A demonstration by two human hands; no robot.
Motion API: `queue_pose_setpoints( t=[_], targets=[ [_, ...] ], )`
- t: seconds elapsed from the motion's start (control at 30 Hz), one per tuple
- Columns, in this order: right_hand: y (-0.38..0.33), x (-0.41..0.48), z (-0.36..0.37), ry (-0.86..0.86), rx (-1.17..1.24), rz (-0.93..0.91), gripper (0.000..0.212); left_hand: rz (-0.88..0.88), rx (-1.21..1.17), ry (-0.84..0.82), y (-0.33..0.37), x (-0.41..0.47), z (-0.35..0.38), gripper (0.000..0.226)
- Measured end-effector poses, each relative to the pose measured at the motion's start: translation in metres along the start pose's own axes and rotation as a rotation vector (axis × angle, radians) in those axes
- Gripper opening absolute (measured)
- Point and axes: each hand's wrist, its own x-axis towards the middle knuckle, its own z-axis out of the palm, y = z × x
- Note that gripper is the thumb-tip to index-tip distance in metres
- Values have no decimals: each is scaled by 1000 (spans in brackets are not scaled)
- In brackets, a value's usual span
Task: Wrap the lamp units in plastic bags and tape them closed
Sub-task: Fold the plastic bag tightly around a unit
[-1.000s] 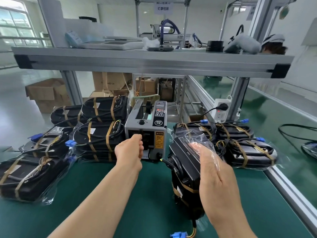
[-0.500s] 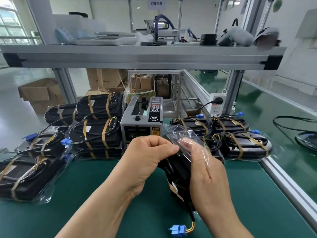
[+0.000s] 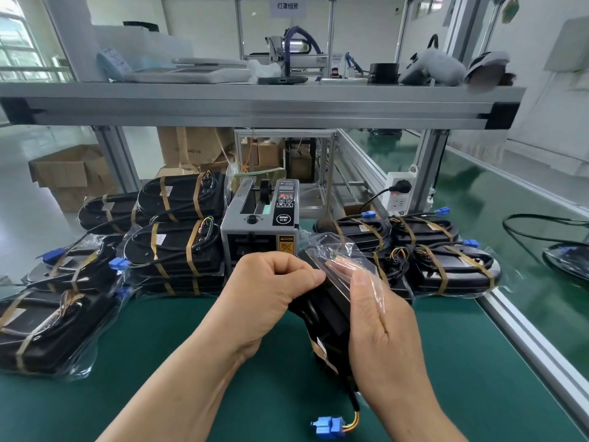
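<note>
Closest in, below the R hand's wrist: blue connector (image 3: 328, 427) on short coloured wires, lying on the green surface (image 3: 159, 346). Its black lead runs up into the lamp unit (image 3: 325, 317).

Lamp unit is black, held on end betw. both hands, tilted a bit w/ its top leaning away. The plastic bag (image 3: 339, 250) is over it, w/ loose crinkled film bunched at the top end.

L hand (image 3: 267, 291) is on the unit's left side, fingers curled into a fist, fingertips and thumb pinching the bag film at the unit's upper edge. Can't tell if there's a tape strip in that pinch.

R hand (image 3: 379, 323) clasps the unit's right side, palm turned to the left. Its thumb runs up the near face, and the fingers (image 3: 342, 266) show through the film at the top, holding the fold down.

Just beyond the L hand's knuckles: grey tape dispenser (image 3: 261, 228) w/ a control panel and a yellow caution label on its front.

Left of the L hand: wrapped units (image 3: 178, 247), bagged and banded w/ brown tape, stacked beside the dispenser. More lie nearer the surface's left edge.

Right of the R hand and a bit further: another group of taped units (image 3: 446, 266), several w/ blue plugs.

Beyond those, a white socket block (image 3: 398, 193) w/ a black plug in it, fixed by the frame post.

Above everything: alu shelf (image 3: 255, 103) carrying misc. gear. Far left on the floor, cardboard boxes (image 3: 73, 173).
</note>
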Motion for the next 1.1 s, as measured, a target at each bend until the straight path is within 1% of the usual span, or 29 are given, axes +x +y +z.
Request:
queue_pose_setpoints(
  t=[0.33, 0.53, 0.63, 0.73, 0.8, 0.93, 1.03, 1.1],
  targets=[
    [1, -2, 2, 2, -33, -17, 39, 24, 53, 11, -3, 0, -1, 14],
    [1, -2, 2, -9, -17, -2, 41, 34, 79, 33, -4, -1, 0, 26],
    [4, -2, 1, -2, -32, -10, 41, 36, 126, 122, -9, 0, 1, 33],
    [5, -3, 2, -18, -58, -12, 44, 23, 55, 164, -14, -1, 6, 22],
    [6, -3, 2, -18, -69, -4, 44, 34, 58, 176, -16, -3, 10, 25],
    [6, -3, 2, -2, -40, -2, 40, 43, 81, 144, -17, -6, 9, 46],
    [7, -4, 2, -6, -24, 10, 41, 32, 87, 108, -16, -4, 5, 46],
    [9, -4, 2, -5, -20, 9, 42, 27, 75, 98, -16, -2, 2, 42]
  ],
)
